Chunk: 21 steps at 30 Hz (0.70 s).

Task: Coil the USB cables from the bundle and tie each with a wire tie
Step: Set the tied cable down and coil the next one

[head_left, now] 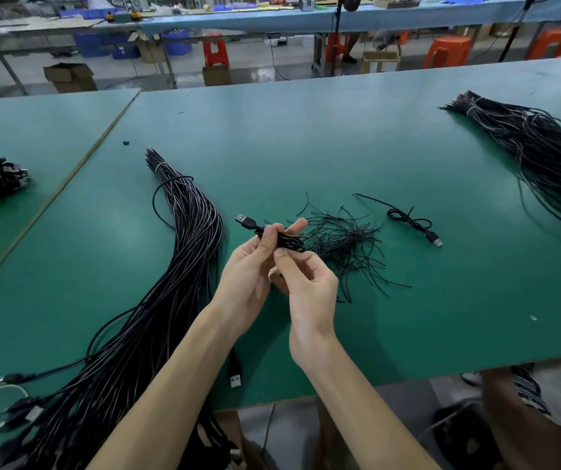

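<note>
Coiled black USB cable (287,244) gripped in both hands above the green bench (306,147).
Left hand (248,276) clasps the coil and right hand (309,290) pinches its near edge. The long axis runs left-to-right, with the metal-tipped plug (242,219) pointing up-left, between the thick bundle of black cables (184,239) and the heap of thin black wire ties (347,242).

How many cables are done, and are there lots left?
One small cable on the table looks coiled and tied, so done. In hand: the left hand grips a coiled cable and the right hand pinches it; no tie shows on it. Left: the big bundle and a second bundle lie uncoiled, with loose wire ties beside the hands.
</note>
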Available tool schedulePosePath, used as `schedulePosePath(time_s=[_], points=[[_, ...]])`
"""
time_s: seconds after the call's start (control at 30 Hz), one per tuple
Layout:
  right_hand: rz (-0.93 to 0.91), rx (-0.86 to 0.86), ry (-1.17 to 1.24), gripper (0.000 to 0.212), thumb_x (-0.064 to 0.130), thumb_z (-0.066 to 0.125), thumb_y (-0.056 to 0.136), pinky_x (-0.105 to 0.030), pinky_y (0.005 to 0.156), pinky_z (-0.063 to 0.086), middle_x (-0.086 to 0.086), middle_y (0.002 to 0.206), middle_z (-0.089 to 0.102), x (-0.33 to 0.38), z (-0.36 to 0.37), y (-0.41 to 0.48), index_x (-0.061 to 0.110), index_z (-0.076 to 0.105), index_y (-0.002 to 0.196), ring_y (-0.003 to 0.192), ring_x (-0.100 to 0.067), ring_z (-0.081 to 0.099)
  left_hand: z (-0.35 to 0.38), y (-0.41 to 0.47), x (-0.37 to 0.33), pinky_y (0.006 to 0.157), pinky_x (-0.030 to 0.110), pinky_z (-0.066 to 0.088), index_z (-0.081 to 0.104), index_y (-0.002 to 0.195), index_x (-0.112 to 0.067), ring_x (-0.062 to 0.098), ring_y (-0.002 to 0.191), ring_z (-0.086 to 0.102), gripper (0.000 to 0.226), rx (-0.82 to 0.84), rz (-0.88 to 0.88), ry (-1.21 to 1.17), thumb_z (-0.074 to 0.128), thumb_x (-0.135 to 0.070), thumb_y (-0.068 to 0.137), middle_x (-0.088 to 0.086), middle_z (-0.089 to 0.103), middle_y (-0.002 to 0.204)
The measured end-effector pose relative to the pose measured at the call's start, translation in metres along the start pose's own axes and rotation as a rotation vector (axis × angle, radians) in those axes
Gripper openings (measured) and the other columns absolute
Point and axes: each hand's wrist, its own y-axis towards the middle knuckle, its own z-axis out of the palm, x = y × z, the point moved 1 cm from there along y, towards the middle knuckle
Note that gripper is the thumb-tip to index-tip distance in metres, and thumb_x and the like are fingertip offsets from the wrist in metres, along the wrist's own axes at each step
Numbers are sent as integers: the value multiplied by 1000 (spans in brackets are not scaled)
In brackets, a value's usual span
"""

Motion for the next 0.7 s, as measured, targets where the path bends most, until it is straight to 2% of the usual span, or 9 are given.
schedulePosePath(time_s=[0.13,0.27,0.37,0.47,0.53,0.63,0.7], points=[[54,10,13,22,16,74,94,-25,72,53,-4,74,65,-2,-2,2,-6,71,93,71,-11,59,0,0,2,95,40,46,68,103,-22,20,105,68,25,-19,8,65,50,-39,105,1,67,137],[72,5,0,31,20,75,94,-24,72,49,0,71,63,-3,-8,4,-10,66,96,67,-8,55,4,-3,2,72,30,42,74,98,-27,16,88,66,27,-44,21,101,51,-38,105,-1,69,134],[27,-12,-86,29,24,77,92,-17,68,51,0,72,69,-2,-14,5,-4,71,92,66,-4,59,5,-2,4,65,24,45,66,106,-21,16,92,64,24,-30,26,127,51,-40,105,-1,68,135],[28,-11,-112,22,26,78,91,-17,71,54,-12,83,75,0,-18,7,4,75,88,71,-7,66,5,0,7,79,32,42,62,116,-16,20,108,64,28,-27,14,140,50,-38,106,0,68,135],[28,-8,-115,21,27,78,90,-18,71,54,-13,86,76,0,-19,6,7,77,87,72,-8,67,5,1,8,86,39,38,60,117,-15,23,114,63,27,-24,3,136,50,-38,106,2,68,135],[26,-13,-119,20,27,79,89,-17,70,53,-7,81,75,1,-19,5,7,76,87,71,-9,67,5,1,9,89,45,37,61,113,-17,28,115,61,26,-17,4,146,51,-39,104,2,68,136],[35,-39,-84,20,22,81,88,-16,68,52,-7,78,75,3,-19,5,5,71,87,68,-10,67,5,1,9,87,44,37,61,115,-15,32,117,55,28,-22,2,138,51,-38,104,3,68,135]])
